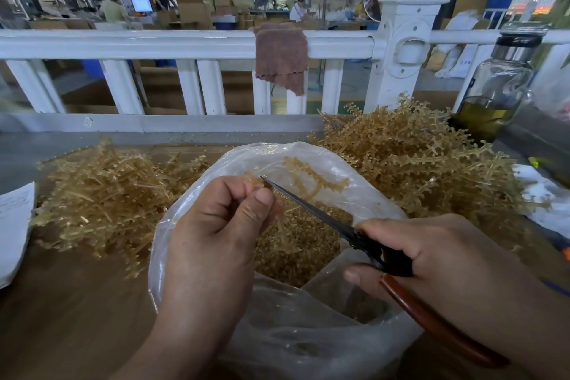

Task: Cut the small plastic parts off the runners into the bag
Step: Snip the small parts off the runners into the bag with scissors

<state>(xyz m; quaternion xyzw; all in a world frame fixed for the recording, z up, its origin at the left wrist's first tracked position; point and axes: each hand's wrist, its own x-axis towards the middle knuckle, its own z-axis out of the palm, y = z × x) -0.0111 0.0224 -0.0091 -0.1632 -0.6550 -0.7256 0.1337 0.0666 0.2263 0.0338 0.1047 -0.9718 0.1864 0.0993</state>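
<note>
At nine o'clock from the bag, past a paper sheet [12,225] at the frame's edge, lies the left heap [101,197] of thin, bare-looking amber stalks. I judge these to be stripped runners, dropped on the side of the hand that lets them go.

The left hand [212,225] is over the bag's nine o'clock rim. Its thumb and forefinger pinch a short runner [257,183] and the other fingers are curled in. The pinch sits right at the cutting point, probably to steady the thin stalk, and it is held above the opening so that whatever is snipped falls inside.

The bag [191,203] is clear, crinkled film, standing open on the brown worktop [77,302] between the two heaps. Its floor is covered with cut parts [296,244], tiny translucent amber bits, glossy and much alike.

The scissors [314,210] reach in from four o'clock. The dark blades look nearly together and their tip is at the pinched runner. The right hand [447,259] is wrapped round the reddish-brown handles, with the thumb on the near loop.

At two o'clock from the bag, the right heap [410,157] is bulkier. Its runners bristle with side nubs, so it is likely the uncut stock, within reach. A glass bottle [496,86] stands beyond it.
</note>
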